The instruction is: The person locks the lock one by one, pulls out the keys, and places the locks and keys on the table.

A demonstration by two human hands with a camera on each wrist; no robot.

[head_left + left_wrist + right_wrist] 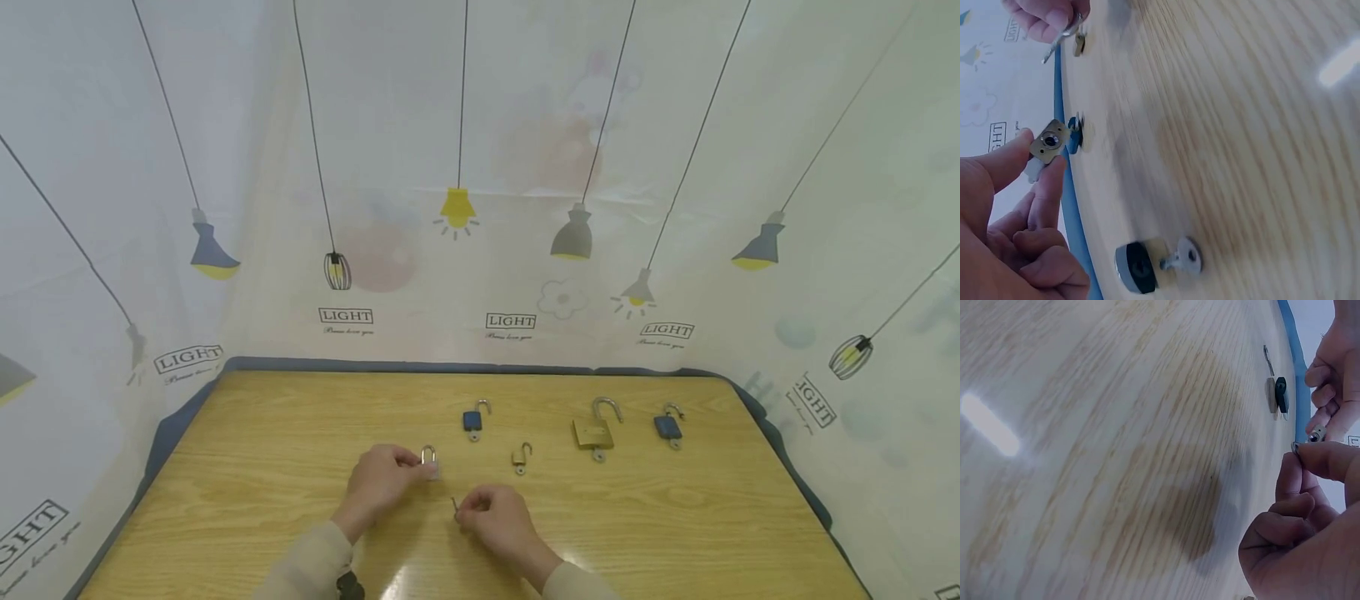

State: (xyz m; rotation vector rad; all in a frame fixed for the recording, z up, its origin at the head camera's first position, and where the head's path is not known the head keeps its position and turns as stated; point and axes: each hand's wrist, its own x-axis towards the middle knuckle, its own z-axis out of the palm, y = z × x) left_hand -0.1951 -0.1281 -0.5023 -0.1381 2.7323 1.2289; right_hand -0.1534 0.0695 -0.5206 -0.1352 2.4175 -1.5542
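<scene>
My left hand pinches a small padlock between thumb and fingers, holding it by its body above the table. In the head view the shackle of this padlock points up; the left wrist view shows its keyhole face. To the right and nearer, my right hand pinches a small metal key, its blade sticking out from the fingertips. Key and held padlock are apart in the head and left wrist views. Closest on the table is a small brass padlock with its shackle open and a key in it.
A blue padlock, a large brass padlock and another blue padlock stand farther back, shackles open and keys inserted. A dark padlock with a key shows low in the left wrist view. Printed cloth walls surround the wooden table.
</scene>
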